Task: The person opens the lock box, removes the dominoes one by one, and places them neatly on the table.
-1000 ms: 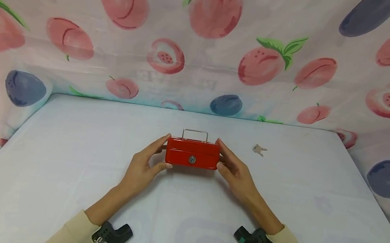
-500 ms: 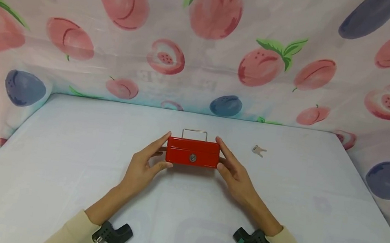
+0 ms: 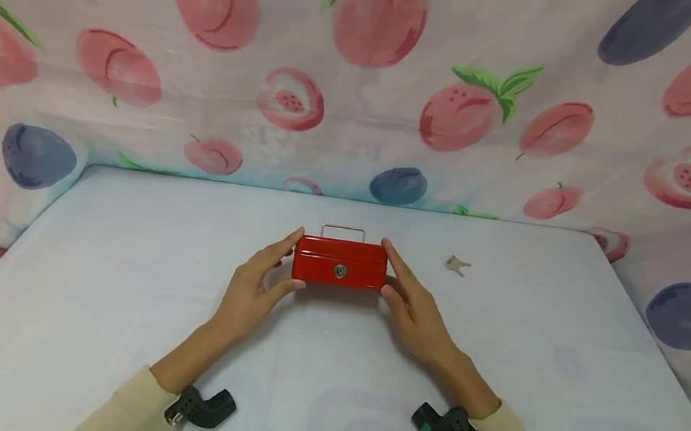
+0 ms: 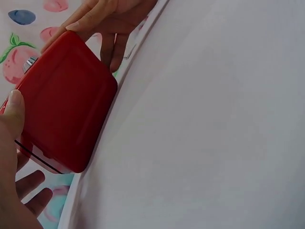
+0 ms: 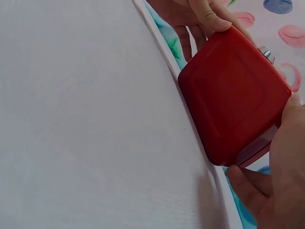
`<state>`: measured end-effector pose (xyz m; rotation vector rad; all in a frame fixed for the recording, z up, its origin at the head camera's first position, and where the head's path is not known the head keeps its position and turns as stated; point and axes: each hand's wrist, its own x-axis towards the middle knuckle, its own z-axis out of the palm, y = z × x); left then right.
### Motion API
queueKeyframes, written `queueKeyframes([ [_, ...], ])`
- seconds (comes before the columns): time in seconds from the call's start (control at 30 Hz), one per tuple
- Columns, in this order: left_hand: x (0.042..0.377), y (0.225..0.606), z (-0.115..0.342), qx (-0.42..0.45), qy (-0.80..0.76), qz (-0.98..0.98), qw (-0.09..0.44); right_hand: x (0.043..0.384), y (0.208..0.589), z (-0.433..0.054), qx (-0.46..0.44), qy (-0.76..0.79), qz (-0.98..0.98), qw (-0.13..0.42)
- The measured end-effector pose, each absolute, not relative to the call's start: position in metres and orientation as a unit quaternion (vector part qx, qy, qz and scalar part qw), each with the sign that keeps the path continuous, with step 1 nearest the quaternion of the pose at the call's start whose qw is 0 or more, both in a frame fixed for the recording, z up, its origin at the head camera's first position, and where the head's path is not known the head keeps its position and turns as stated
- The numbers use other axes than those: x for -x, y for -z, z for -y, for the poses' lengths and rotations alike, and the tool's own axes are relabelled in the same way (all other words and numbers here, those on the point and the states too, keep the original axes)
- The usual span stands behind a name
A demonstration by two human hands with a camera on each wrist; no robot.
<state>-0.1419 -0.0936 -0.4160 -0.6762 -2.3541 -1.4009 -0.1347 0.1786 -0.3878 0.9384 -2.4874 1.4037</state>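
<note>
- The left hand [image 3: 250, 290] grasps one end of a red box [image 3: 341, 260]: its thumb presses the lower front corner, and its index finger reaches up along the side to the top edge.
- The right hand [image 3: 414, 315] grasps the opposite end in much the same way, thumb at the lower front corner, index fingertip beside the top edge.
- The red box is level between the two sets of fingers, raised off the table [image 3: 326, 366]; both wrist views look at its bare red underside.
- A round silver lock [image 3: 340, 271] sits on the front face, midway between the two thumbs and touched by neither.
- A thin wire handle [image 3: 344, 228] stands upright above the lid, between the index fingertips and apart from both.
- Small keys [image 3: 457, 265] lie on the table to the right of the right fingertips, clear of them.
- Below the fingers, at the cuffs of the beige sleeves [image 3: 126, 409], each wrist carries a black device [image 3: 203, 408].
- Beyond the fingertips, a fruit-print cloth [image 3: 359, 115] rises behind the table.
</note>
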Motion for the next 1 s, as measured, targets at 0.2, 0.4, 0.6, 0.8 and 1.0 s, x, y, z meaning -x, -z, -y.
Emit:
queueKeyframes([
  [0.2, 0.145, 0.413, 0.094, 0.256, 0.494, 0.816, 0.158, 0.149, 0.408, -0.185, -0.324, -0.432, 0.836, 0.097],
  [0.4, 0.148, 0.409, 0.092, 0.272, 0.475, 0.819, 0.171, 0.153, 0.406, -0.189, -0.327, -0.419, 0.839, 0.117],
  [0.6, 0.151, 0.407, 0.092, 0.271, 0.458, 0.828, 0.179, 0.156, 0.403, -0.191, -0.328, -0.414, 0.839, 0.131],
  [0.8, 0.154, 0.407, 0.092, 0.279, 0.463, 0.821, 0.184, 0.156, 0.396, -0.186, -0.358, -0.426, 0.815, 0.164],
  [1.0, 0.156, 0.408, 0.089, 0.280, 0.478, 0.809, 0.196, 0.146, 0.371, -0.175, -0.370, -0.420, 0.805, 0.195],
])
